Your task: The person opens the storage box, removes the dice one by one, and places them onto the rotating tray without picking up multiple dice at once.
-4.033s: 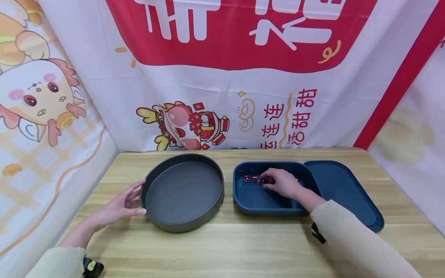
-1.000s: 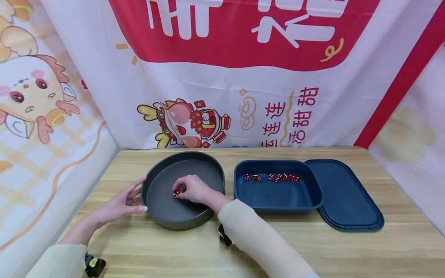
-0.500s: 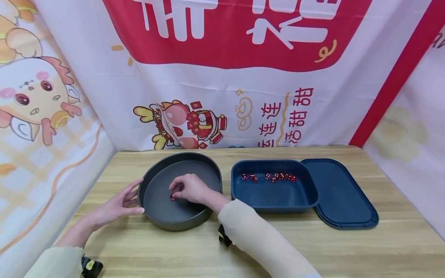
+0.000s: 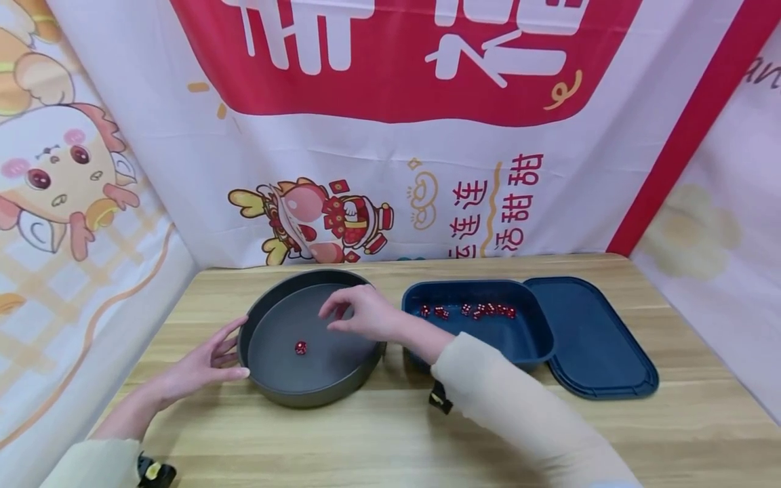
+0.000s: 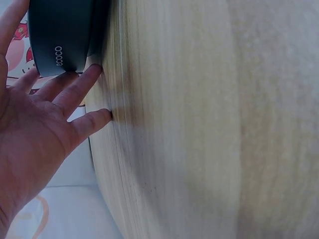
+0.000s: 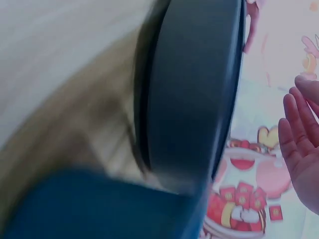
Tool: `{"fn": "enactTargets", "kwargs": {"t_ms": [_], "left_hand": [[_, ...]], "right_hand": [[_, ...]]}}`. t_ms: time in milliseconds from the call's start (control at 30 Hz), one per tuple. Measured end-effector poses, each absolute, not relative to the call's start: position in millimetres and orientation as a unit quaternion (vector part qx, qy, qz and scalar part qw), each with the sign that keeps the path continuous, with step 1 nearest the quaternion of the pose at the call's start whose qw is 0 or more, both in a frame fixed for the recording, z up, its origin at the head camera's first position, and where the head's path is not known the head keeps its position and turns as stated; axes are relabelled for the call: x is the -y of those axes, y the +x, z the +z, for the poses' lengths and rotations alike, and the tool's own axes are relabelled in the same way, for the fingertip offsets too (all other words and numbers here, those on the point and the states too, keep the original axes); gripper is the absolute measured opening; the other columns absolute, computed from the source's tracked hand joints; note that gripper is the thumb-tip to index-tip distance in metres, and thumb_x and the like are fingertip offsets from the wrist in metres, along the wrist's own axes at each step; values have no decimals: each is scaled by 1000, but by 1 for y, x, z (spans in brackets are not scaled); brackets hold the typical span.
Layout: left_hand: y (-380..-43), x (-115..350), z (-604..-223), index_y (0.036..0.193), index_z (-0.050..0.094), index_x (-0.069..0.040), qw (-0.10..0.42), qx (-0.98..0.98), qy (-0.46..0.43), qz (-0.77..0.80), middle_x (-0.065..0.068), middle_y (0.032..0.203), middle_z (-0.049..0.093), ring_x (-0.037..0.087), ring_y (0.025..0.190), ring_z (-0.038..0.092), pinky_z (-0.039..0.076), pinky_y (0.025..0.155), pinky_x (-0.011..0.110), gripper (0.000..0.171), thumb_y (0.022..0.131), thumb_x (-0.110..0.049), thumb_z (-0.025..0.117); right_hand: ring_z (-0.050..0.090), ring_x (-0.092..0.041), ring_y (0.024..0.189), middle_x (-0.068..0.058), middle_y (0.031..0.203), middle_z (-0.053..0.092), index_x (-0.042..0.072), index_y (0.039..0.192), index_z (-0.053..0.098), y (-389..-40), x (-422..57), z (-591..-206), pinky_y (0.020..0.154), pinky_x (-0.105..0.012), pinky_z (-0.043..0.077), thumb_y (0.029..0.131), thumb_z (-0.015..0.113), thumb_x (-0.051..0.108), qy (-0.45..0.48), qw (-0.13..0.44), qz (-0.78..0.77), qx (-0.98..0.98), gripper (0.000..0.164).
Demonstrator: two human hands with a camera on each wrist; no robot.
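A single red die [image 4: 301, 348] lies on the floor of the round grey tray [image 4: 281, 376], left of its middle. My left hand [image 4: 201, 369] rests against the tray's left side, fingers spread along the wall; the left wrist view shows the fingertips at the wall under the "ecoco" lettering. Over the right part of the tray hovers my right hand [image 4: 366, 313], its fingers loosely bent with nothing between them. In the right wrist view this hand [image 6: 301, 144] is beside the tray wall. Several red dice [image 4: 488, 310] form a row along the back of the blue box [image 4: 543, 352].
A blue lid [image 4: 601, 339] lies on the wooden table [image 4: 342, 447], partly under the box's right side. Printed cloth [image 4: 366, 149] hangs behind the table and at both sides.
My right hand went from the blue box to the tray with a die, let it go there, and now moves back up and right. The left hand stays at the tray.
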State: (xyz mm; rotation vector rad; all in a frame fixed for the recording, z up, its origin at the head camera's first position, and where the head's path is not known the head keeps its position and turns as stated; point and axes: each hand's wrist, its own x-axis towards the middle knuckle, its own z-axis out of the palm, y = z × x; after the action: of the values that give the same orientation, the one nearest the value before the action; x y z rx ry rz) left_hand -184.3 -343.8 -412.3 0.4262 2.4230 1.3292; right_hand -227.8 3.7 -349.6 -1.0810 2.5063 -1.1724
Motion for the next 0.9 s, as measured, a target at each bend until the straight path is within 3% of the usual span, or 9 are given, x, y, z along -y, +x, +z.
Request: {"fn": "enactTargets", "kwargs": {"t_ms": [333,567,733,900], "left_hand": [[-184,343,-413,157,1,-11,174,-850,151,474,39,151,9,57,129,33,45,96,53,96,90,-14,70],[-182,345,-413,156,1,-10,171,-849,154,476,40,149,12,57,128,33,45,96,52,96,90,-13,70],[-182,346,-415,157,1,-11,172,-852,148,473,40,149,12,57,128,34,45,96,53,95,90,-15,70],[-183,344,-414,156,2,-10,173,-850,154,472,41,150,12,57,128,34,45,95,53,95,91,-14,70]], "right_hand": [[60,-12,82,-8,100,69,8,104,72,-235,-77,-350,67,-25,54,87,73,5,-349,43,-416,-839,17],[61,-12,79,0,92,68,7,103,73,-244,-125,-371,65,-29,52,84,76,5,-296,11,-410,-863,19],[60,-15,78,2,85,67,7,106,72,-247,-144,-385,66,-31,51,85,75,7,-259,35,-387,-884,21],[58,-18,82,-5,95,67,8,112,70,-246,-154,-401,71,-31,51,85,75,8,-238,62,-365,-898,27]]}}
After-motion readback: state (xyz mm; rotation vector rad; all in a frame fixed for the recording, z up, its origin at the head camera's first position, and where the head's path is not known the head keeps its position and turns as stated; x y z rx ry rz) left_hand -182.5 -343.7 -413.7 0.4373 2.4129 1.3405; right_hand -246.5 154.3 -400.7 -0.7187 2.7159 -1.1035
